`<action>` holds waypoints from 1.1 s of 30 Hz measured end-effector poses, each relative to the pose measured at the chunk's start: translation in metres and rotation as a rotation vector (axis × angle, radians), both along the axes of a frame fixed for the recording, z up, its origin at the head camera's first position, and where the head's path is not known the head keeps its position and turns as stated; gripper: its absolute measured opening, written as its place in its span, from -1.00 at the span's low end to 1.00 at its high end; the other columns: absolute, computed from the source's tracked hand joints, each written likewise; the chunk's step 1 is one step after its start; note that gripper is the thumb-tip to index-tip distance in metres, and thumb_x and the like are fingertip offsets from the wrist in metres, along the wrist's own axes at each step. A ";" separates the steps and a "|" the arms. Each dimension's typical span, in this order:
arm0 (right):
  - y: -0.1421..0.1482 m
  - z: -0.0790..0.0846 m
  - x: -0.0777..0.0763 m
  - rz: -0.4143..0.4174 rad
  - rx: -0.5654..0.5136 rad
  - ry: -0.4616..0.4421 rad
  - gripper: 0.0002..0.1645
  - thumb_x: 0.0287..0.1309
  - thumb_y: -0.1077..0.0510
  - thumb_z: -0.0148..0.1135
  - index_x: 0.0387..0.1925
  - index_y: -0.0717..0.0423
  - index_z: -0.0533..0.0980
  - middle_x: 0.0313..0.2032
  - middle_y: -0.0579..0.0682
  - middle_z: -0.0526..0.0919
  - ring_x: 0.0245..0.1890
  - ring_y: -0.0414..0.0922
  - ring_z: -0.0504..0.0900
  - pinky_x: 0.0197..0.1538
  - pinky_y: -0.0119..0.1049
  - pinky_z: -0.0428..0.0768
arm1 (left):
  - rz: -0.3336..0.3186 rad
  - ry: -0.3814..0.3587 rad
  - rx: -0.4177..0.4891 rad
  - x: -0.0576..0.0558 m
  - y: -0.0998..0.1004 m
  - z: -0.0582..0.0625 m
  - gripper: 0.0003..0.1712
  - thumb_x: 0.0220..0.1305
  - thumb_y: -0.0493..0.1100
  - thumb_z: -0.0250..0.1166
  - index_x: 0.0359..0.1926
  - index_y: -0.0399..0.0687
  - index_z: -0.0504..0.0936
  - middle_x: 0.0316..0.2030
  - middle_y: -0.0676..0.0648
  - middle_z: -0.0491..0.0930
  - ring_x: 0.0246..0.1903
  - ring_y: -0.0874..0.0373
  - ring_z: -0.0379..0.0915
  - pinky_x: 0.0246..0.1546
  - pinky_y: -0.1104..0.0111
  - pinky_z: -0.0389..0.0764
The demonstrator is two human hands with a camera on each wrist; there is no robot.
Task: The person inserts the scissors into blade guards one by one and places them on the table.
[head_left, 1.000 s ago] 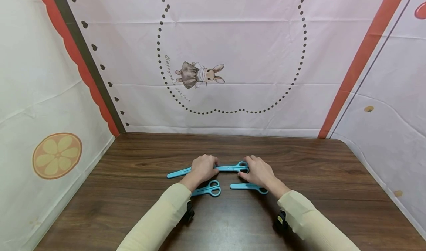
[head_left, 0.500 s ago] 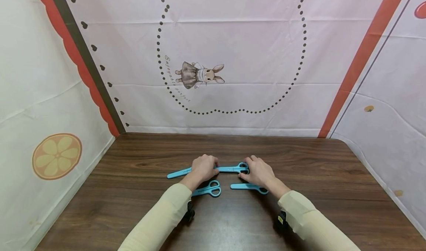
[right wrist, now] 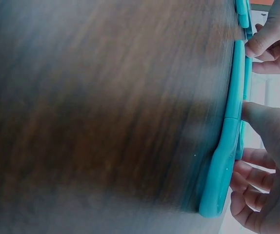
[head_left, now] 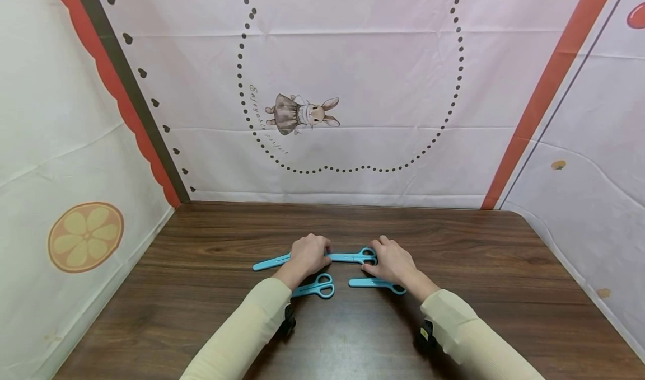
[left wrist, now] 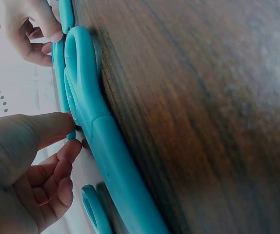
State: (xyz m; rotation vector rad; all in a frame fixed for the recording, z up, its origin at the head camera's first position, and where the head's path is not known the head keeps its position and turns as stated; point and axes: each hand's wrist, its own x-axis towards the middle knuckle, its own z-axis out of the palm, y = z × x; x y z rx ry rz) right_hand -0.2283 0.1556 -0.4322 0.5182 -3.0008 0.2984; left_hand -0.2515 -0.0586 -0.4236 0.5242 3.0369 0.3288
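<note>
Several pairs of light blue scissors with covered blades lie on the brown table. My left hand (head_left: 308, 254) pinches the blade tip of the back right scissors (head_left: 347, 257) between thumb and finger. At their other end, my right hand (head_left: 392, 261) holds the handle rings, thumb on the near side and fingers on the far side. The back left scissors (head_left: 271, 262) are partly hidden behind my left hand. Nearer to me lie the front left scissors (left wrist: 115, 156), partly under my left wrist, and the front right scissors (right wrist: 228, 131), whose rings are partly covered by my right wrist.
The wood-grain table (head_left: 342, 335) ends at a printed cloth backdrop (head_left: 383, 89) at the rear. Cloth walls also stand to the left and right. A black wrist camera (head_left: 426, 333) sits under the right sleeve.
The handle end of the back right scissors has shifted slightly toward me, and its blade now lies nearly level across the view. Both hands have stayed almost in place.
</note>
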 end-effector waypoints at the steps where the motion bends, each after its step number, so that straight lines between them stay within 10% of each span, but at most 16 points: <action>1: 0.000 0.000 0.000 0.001 0.001 0.000 -0.39 0.00 -0.17 0.29 -0.03 0.15 0.48 -0.26 0.04 0.45 -0.31 -0.04 0.50 -0.37 -0.19 0.50 | 0.000 0.002 -0.004 0.000 0.000 0.000 -0.89 0.10 -0.02 0.34 -0.33 0.15 0.65 -0.50 0.12 0.56 -0.61 0.24 0.38 -0.62 0.35 0.41; 33: 0.001 0.001 -0.001 -0.004 -0.047 -0.024 -0.48 0.18 -0.13 0.12 0.05 0.11 0.46 -0.11 0.08 0.50 -0.14 0.04 0.52 -0.15 -0.07 0.52 | -0.037 0.057 -0.097 0.001 -0.001 0.005 -0.87 0.07 -0.03 0.36 -0.33 0.12 0.65 -0.44 0.10 0.60 -0.52 0.23 0.47 -0.57 0.33 0.48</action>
